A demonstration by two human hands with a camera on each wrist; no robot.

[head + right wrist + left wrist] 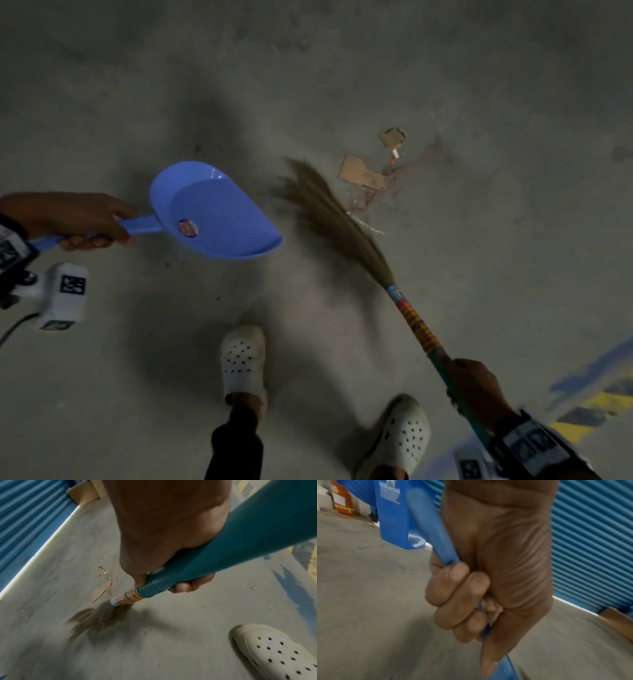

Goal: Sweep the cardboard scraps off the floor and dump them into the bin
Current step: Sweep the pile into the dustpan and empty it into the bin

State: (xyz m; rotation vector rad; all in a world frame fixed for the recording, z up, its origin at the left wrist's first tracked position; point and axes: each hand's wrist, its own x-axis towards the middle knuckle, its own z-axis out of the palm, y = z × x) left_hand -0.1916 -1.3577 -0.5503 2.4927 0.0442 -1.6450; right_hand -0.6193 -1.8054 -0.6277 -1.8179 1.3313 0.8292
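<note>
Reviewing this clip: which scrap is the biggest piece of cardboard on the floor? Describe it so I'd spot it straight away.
In the head view, follow the broom from the right hand up to its blurred bristles. Just right of the bristle tips lies the largest cardboard scrap, flat on the concrete floor. It is long and jagged with a notched edge, unlike the smaller squarish scrap beyond it.

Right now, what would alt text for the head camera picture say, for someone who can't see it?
Seen from above, a person's right hand sweeps a grass broom beside cardboard scraps on a grey concrete floor. The left hand holds an empty blue dustpan off the floor; two white clogs show below.
</note>
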